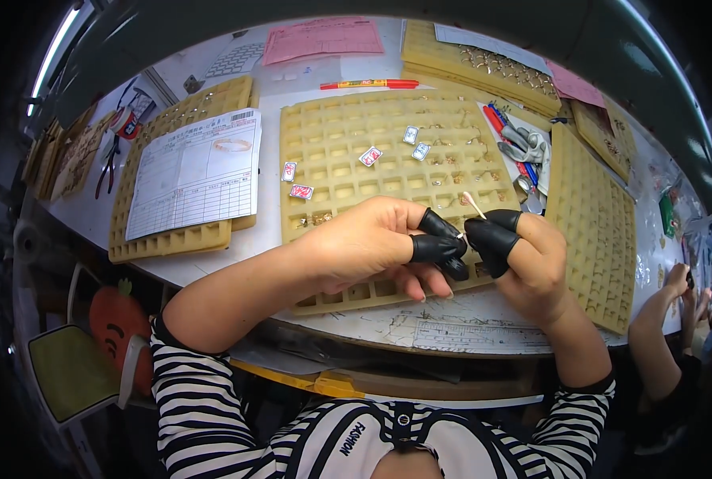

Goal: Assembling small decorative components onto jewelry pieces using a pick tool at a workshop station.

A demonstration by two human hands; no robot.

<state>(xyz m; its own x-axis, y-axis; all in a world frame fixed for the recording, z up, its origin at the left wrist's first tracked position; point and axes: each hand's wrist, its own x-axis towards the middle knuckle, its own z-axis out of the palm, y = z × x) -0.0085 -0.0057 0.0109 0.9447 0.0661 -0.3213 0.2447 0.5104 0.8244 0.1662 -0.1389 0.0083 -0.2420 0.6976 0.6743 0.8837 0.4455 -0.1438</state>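
Observation:
Black finger cots cover the tips of both my hands. My left hand (pixel 372 243) is pinched on a small shiny piece, mostly hidden between the fingertips; its kind does not show. Close against it, my right hand (pixel 527 251) grips a cotton swab (pixel 474 205), whose tip points up and away. Both hands are above the near right part of a pale yellow compartment tray (pixel 287 132). Small metal jewellery pieces (pixel 320 217) lie in some of its compartments. Little paper tags, including a red-marked tag (pixel 370 156) and a blue-marked tag (pixel 411 135), rest on the tray.
A printed form (pixel 196 172) covers another tray at left. Pliers (pixel 110 168) lie beyond it. A red marker (pixel 369 84) sits behind the main tray. Pens and a grey glove (pixel 527 146) are at right, beside another tray (pixel 591 231). Another person's arm (pixel 655 335) shows at far right.

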